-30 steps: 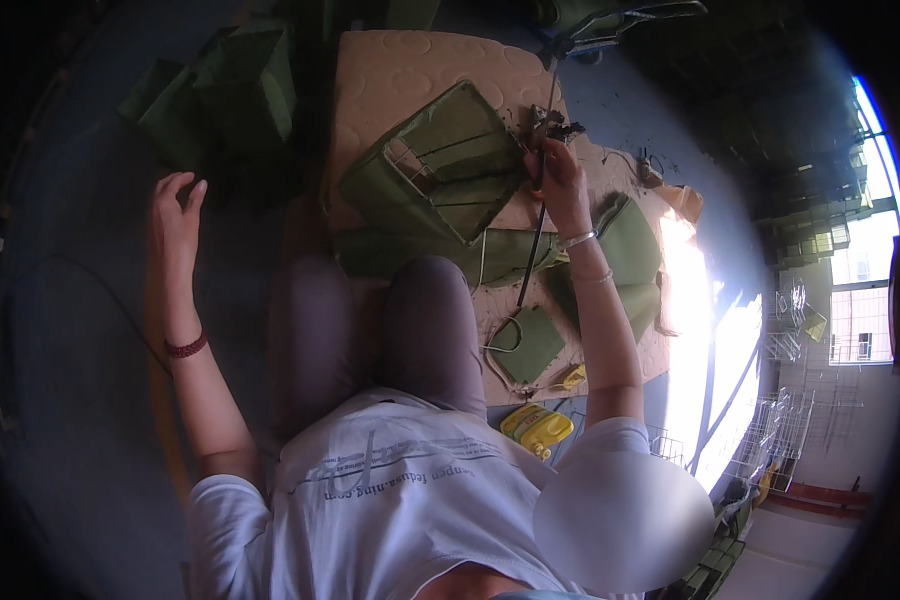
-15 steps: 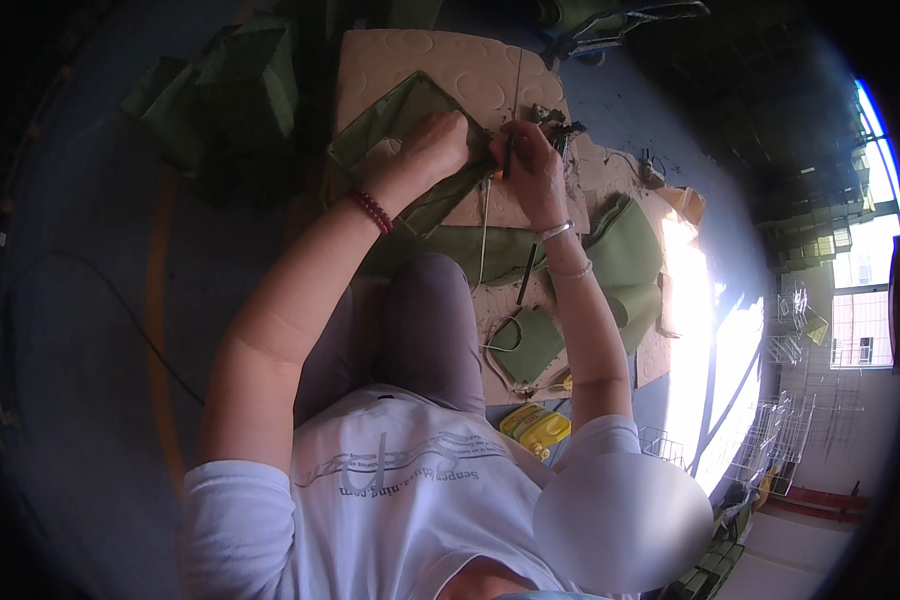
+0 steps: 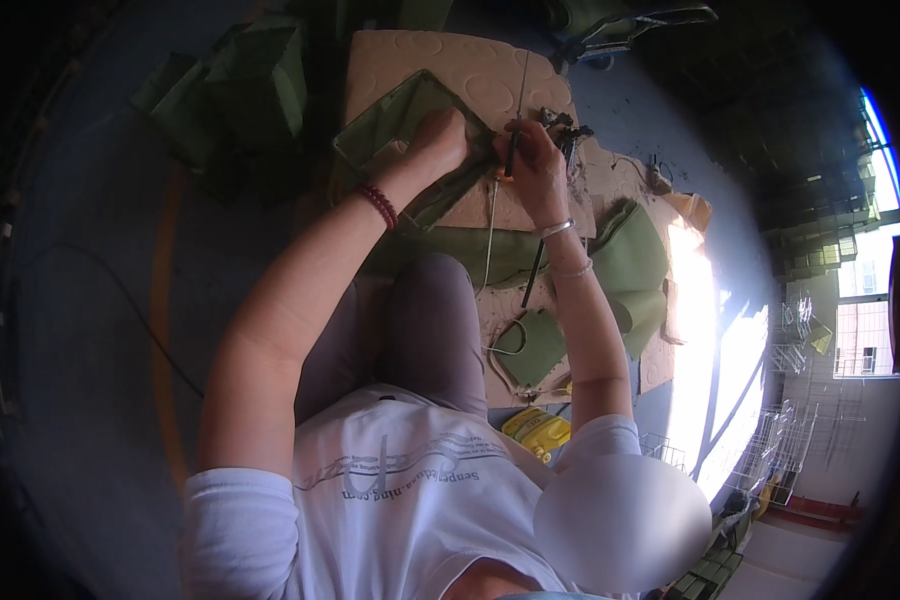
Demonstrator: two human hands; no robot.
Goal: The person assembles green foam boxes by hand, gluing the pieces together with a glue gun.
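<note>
Near the upper middle of the frame, the left hand [image 3: 438,140] presses closed on a green fabric frame [image 3: 400,130] (over a tan mat [image 3: 470,70]), while the right hand [image 3: 535,165], just beside it, grips a thin metal rod [image 3: 518,105].

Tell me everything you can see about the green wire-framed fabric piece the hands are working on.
The green fabric piece looks like thin olive cloth stretched over a wire frame, forming a shallow open box shape. It lies tilted on a tan embossed mat on the floor, in front of the seated person's knees. The left hand presses on its right part, and the right hand, gripping a dark slim tool, meets it at that edge. Similar green pieces lie around it. Finer detail is too blurred to tell.
</note>
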